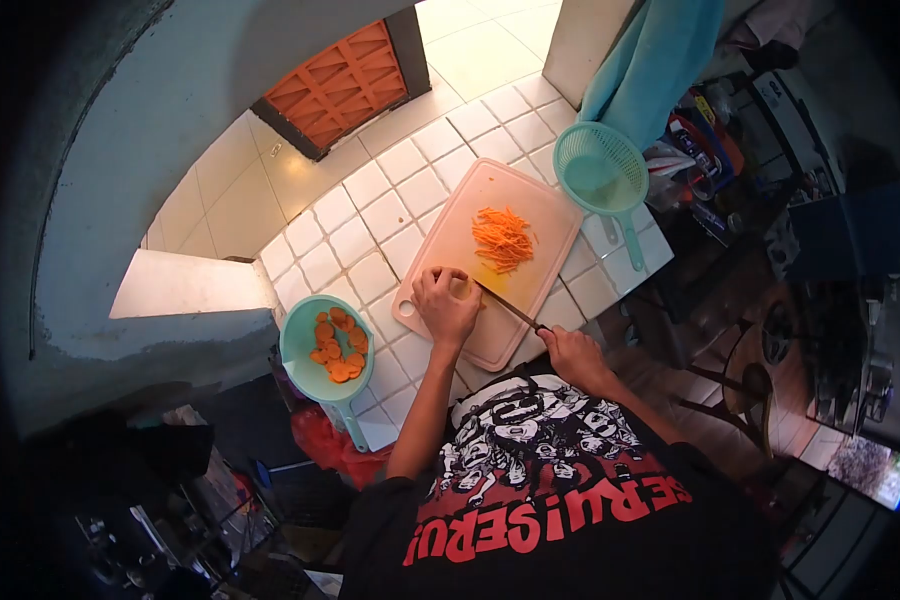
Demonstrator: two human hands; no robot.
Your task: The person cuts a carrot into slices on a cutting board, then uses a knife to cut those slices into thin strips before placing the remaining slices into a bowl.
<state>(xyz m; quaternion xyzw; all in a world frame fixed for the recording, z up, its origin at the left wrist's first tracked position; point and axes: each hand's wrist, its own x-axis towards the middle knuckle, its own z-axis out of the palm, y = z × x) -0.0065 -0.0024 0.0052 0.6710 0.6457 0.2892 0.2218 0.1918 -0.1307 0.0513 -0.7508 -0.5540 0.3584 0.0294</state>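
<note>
A pink cutting board [440, 240] lies at a slant on the white tiled counter. A pile of thin orange carrot strips [504, 240] sits on its upper part. My left hand [447, 303] is over the board's lower left, fingers curled and pressed around something too small to make out. My right hand [574, 358] is closed round the handle of a knife [510, 306], whose blade reaches across the board to the fingertips of my left hand. Left of the board, a green strainer [295, 352] holds several round carrot slices [338, 345].
Another green strainer [600, 168] stands beyond the board's right corner, beside a hanging teal cloth [655, 70]. White tiles [350, 242] run along the counter. A red plastic bag [340, 450] hangs below the left strainer. Right of the counter is a round-backed chair [745, 390].
</note>
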